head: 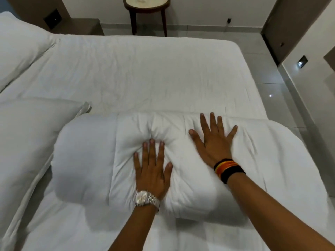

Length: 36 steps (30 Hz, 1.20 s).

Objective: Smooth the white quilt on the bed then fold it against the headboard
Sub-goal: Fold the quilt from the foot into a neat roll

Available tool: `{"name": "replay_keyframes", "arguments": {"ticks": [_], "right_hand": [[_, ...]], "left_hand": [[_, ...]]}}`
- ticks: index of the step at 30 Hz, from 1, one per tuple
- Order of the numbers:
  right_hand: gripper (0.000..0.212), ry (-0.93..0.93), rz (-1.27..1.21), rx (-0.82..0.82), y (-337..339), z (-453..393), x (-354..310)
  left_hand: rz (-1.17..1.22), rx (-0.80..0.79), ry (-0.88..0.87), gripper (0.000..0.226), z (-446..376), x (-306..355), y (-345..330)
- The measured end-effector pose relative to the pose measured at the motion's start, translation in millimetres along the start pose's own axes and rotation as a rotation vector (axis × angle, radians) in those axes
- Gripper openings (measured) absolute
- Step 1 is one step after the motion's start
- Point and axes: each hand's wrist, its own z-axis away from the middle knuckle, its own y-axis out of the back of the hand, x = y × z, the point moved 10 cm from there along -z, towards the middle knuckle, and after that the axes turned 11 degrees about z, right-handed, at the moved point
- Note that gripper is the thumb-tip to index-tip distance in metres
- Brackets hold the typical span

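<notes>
The white quilt lies folded into a thick puffy bundle across the near part of the bed. My left hand, with a watch on the wrist, presses flat into the bundle's middle and dents it. My right hand, with a dark striped wristband, lies flat with fingers spread on the bundle's right part. Neither hand grips the fabric. The quilt's right end hangs toward the bed's right edge.
Two white pillows lie at the left. A round wooden side table stands beyond the bed's far edge, next to a low bedside unit. Glossy tiled floor runs along the right.
</notes>
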Motion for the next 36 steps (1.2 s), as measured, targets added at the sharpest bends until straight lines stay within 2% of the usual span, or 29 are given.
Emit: {"name": "replay_keyframes", "arguments": {"ticks": [2, 4, 6, 8, 10, 12, 15, 17, 19, 24, 30, 34, 36], "right_hand": [[0.081, 0.123, -0.023, 0.011, 3, -8, -23], [0.085, 0.170, 0.038, -0.106, -17, -12, -29], [0.091, 0.158, 0.111, -0.191, -42, -12, -20], [0.092, 0.162, 0.146, -0.168, -56, -12, -14], [0.092, 0.172, 0.152, -0.109, -65, -14, -14], [0.092, 0.173, 0.141, -0.060, -75, -14, -14], [0.095, 0.159, 0.157, -0.017, -97, -15, -13], [0.097, 0.147, 0.194, -0.046, -99, -17, -18], [0.097, 0.177, 0.215, -0.112, -87, -13, -20], [0.101, 0.130, 0.220, -0.006, -35, 17, 43], [0.106, 0.057, 0.204, -0.153, -73, 23, 43], [0.106, 0.095, 0.276, 0.015, -46, 42, 78], [0.107, 0.068, 0.270, -0.050, -51, 58, 94]], "left_hand": [[0.014, -0.034, -0.005, 0.071, -24, -1, -6], [0.026, -0.047, -0.012, 0.070, -33, -2, -2], [0.011, 0.017, -0.061, 0.069, -37, -9, 16], [-0.054, 0.141, -0.072, 0.072, -47, -36, 43], [-0.113, 0.190, -0.007, 0.081, -68, -75, 58], [-0.109, 0.142, 0.053, 0.088, -82, -103, 44], [-0.089, 0.059, 0.049, 0.087, -76, -117, -9], [-0.085, 0.048, 0.054, 0.086, -73, -119, -25], [-0.057, 0.014, 0.079, 0.087, -72, -120, -17], [-0.021, 0.077, 0.062, 0.104, -67, -133, 13], [-0.042, 0.001, 0.100, 0.106, -58, -132, -8], [-0.048, 0.019, 0.096, 0.106, -44, -136, -1], [-0.055, 0.013, 0.068, 0.107, -36, -126, -6]]}}
